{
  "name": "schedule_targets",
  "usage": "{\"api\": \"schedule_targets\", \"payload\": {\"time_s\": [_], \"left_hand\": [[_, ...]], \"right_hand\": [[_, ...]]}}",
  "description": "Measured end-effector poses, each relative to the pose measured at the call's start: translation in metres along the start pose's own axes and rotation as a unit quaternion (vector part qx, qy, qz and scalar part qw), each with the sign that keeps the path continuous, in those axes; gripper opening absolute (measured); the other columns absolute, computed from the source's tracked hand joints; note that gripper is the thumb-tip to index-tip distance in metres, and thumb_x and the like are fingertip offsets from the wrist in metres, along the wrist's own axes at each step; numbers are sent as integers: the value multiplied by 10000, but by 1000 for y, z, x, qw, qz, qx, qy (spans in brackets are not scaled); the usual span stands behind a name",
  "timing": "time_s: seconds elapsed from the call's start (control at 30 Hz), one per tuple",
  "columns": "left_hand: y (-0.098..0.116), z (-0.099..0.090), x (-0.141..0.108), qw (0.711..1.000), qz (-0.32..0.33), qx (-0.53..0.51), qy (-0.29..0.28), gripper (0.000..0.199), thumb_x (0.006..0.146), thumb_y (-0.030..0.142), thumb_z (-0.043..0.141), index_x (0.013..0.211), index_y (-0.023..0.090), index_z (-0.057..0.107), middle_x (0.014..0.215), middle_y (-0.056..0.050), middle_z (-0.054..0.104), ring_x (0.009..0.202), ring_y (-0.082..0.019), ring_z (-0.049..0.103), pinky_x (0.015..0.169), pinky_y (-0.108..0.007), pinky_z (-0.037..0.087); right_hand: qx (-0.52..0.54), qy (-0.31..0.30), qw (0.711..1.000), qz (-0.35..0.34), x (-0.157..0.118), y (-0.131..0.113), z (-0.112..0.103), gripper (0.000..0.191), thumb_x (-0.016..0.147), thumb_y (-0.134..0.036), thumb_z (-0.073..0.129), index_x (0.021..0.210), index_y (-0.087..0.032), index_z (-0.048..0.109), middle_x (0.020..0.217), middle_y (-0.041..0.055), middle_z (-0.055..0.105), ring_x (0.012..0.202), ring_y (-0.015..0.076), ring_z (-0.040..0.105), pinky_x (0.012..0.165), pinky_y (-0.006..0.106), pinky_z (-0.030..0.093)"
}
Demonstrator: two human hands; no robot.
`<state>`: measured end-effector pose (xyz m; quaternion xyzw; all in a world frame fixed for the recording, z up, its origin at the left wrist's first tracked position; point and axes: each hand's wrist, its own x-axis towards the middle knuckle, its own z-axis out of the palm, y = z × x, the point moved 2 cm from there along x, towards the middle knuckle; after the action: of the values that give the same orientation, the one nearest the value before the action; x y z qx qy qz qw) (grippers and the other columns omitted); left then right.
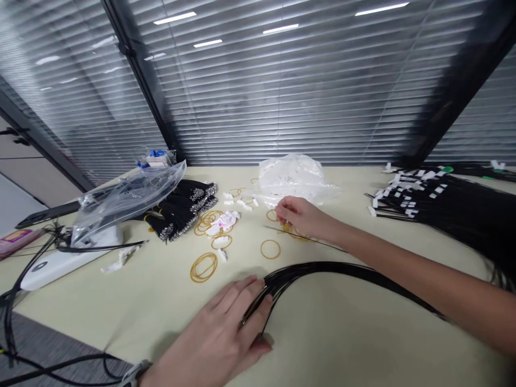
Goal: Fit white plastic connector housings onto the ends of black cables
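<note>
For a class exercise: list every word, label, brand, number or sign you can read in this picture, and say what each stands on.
No text can be read.
Pink packet at the far left: its yellowish patch is too blurred to read.
White device: a dark oval mark, no legible letters.
White tags on the black cables at right: too small to tell whether anything is printed.

The pale-yellow surface (355, 328) lies open in front of the arched black cable bundle (334, 266). A crumpled translucent plastic bag (290, 174) blocks the back.

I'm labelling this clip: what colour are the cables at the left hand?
The cables are black, best seen in the head view.
</note>
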<state>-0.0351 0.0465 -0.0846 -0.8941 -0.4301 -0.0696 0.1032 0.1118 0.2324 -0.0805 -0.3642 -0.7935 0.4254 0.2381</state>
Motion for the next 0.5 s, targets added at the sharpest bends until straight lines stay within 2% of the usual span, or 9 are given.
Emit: {"api": "schedule_targets", "payload": {"time_s": [0.13,0.27,0.4,0.5], "left_hand": [[-1,-2,4,1000,-16,-18,-20,465,768,382,517,1170,152,472,1165,-116,481,1114,-261,455,883,-396,498],[-1,-3,6,1000,-12,-3,-21,490,751,411,530,1159,144,482,1146,-127,486,1074,-267,471,840,-402,509],[-6,-6,-3,1000,-17,2,-24,606,717,520,517,1194,150,460,1140,-138,499,1032,-272,493,803,-415,508],[-16,-11,-14,997,-31,-43,-50,724,666,594,519,1259,196,402,1168,-121,500,1061,-274,487,842,-415,485]], "right_hand": [[0,-7,1000,7,-5,18,9,265,891,-341,361,852,-99,461,742,17,540,652,58,517,621,203,432],[-25,5,1000,-15,-3,20,13,285,907,-353,321,894,-102,454,746,13,541,641,54,520,611,199,444],[-123,89,988,-24,-1,20,-18,251,901,-327,309,877,-119,448,764,25,526,659,77,495,629,224,411],[-222,140,965,-28,-11,21,-38,171,862,-264,365,840,-124,462,823,79,507,822,161,483,717,287,375]]}}
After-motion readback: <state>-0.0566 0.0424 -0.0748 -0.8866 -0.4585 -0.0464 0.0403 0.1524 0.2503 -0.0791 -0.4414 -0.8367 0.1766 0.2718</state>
